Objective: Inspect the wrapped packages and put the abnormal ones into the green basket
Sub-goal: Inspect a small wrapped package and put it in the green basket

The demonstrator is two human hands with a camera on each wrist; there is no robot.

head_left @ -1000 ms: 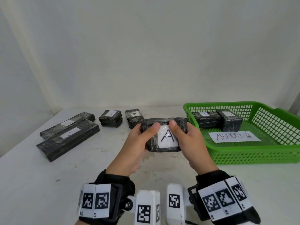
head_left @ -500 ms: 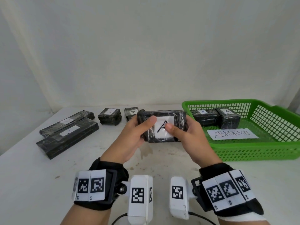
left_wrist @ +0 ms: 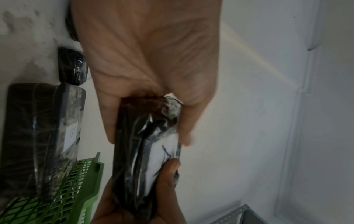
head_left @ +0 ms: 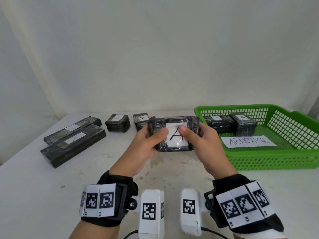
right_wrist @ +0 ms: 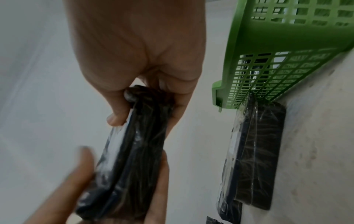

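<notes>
Both hands hold one black wrapped package (head_left: 174, 135) above the table's middle, its white label marked "A" facing me. My left hand (head_left: 151, 140) grips its left end, thumb on the label's edge. My right hand (head_left: 195, 137) grips the right end, thumb on the label's top. In the left wrist view the package (left_wrist: 145, 151) runs from the left hand (left_wrist: 149, 60) to the right thumb. In the right wrist view the same package (right_wrist: 134, 151) hangs below the right hand (right_wrist: 138, 53). The green basket (head_left: 276, 159) stands just to the right.
The basket holds two labelled black packages (head_left: 217, 123) (head_left: 245, 125) and a paper sign reading ABNORMAL (head_left: 248, 142). Two long packages (head_left: 72, 145) (head_left: 72, 128) lie at the table's left. Two small ones (head_left: 118, 122) (head_left: 140, 120) sit behind the hands.
Both hands have lifted the package a little and turned its label more squarely toward me. Both thumbs have shifted on the label. Nothing else on the table has moved.
</notes>
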